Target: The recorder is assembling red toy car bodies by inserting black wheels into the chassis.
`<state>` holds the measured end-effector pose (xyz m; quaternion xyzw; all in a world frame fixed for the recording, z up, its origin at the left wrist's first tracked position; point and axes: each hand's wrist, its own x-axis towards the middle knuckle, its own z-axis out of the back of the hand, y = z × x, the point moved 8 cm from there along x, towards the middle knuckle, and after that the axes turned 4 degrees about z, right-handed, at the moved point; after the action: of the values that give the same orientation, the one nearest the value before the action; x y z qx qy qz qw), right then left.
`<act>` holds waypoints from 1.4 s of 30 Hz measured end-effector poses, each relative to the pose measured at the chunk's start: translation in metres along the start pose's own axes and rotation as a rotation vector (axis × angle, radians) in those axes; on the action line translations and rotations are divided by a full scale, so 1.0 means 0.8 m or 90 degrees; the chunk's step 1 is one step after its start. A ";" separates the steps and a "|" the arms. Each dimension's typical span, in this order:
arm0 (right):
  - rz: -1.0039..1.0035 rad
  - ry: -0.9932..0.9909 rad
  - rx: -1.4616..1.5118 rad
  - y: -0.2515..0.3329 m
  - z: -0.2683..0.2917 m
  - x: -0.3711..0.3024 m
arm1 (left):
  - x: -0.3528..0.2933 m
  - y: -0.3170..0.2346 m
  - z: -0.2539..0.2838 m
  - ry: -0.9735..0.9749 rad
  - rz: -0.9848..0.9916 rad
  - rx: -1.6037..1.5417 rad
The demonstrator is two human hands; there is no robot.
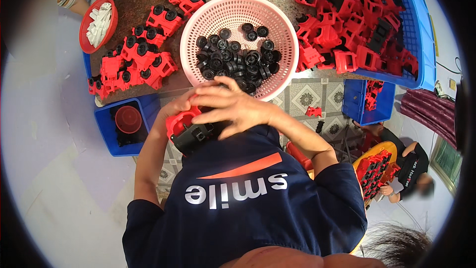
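Note:
My left hand (174, 107) grips a red toy truck body (174, 125) with a black base (191, 139), held in front of my chest. My right hand (235, 105) reaches over the truck from the right. Its fingers are spread and slightly bent, with the index fingertip at the red cab and the thumb apart below; whether a small part lies under the palm is hidden. Just beyond both hands, a pink perforated basket (192, 25) rests at the table edge. Loose black toy wheels (225, 55) are piled inside it.
Red truck bodies with wheels (144, 47) line the table's left side, by a red basket of white pieces (99, 26). A blue crate (424, 54) of red bodies stands right. Blue bins (106, 136) sit below. Other people (414, 166) are at right and far left.

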<state>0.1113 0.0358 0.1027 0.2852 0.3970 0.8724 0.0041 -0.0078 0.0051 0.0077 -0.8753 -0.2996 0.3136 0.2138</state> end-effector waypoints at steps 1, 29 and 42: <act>-0.037 -0.046 0.091 -0.026 0.022 0.000 | 0.003 -0.003 -0.013 -0.037 0.058 -0.095; -0.619 -0.355 0.076 -0.124 0.018 -0.112 | 0.080 -0.007 0.053 -0.331 -0.123 0.119; -0.593 -0.344 0.318 -0.125 -0.047 -0.124 | 0.049 0.017 0.029 -0.358 -0.143 0.086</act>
<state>0.1536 0.0553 -0.0355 0.2852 0.6588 0.5553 0.4198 0.0065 0.0254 -0.0327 -0.6999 -0.4201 0.5368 0.2134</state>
